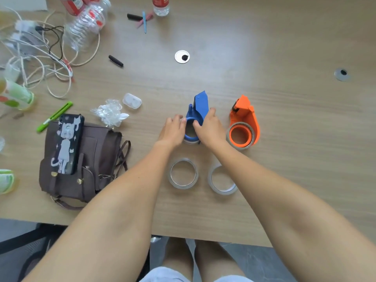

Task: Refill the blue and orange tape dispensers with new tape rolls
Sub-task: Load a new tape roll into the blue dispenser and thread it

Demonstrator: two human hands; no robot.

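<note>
Both hands are on the blue dispenser [197, 117], which lies on the tabletop [284, 139] and serves as the landmark here. The left hand [173, 130] curls against the left side of its round hub, fingertips touching the rim; the right hand [209, 129] grips the hub and body from the right, thumb pressed on the ring. Both hands are closed on the blue dispenser, not free.

A thin pale band shows under the blue hub at its near edge. It may be a spent or nearly spent roll, though the hands hide too much to be sure.

Just right of the blue dispenser lies the orange dispenser [244, 127], untouched, with a brownish ring around its hub that looks like an old core or thin roll.

Nearer the person than the blue dispenser, two tape rolls lie flat and apart: the left roll [183, 173] fully visible, the right roll [220, 185] partly crossed by the right forearm. Neither is mounted.

By this layout the task seems at an early stage: the blue dispenser is being opened or emptied, and both new rolls are yet to be fitted. The orange dispenser is wholly left to do.
</note>
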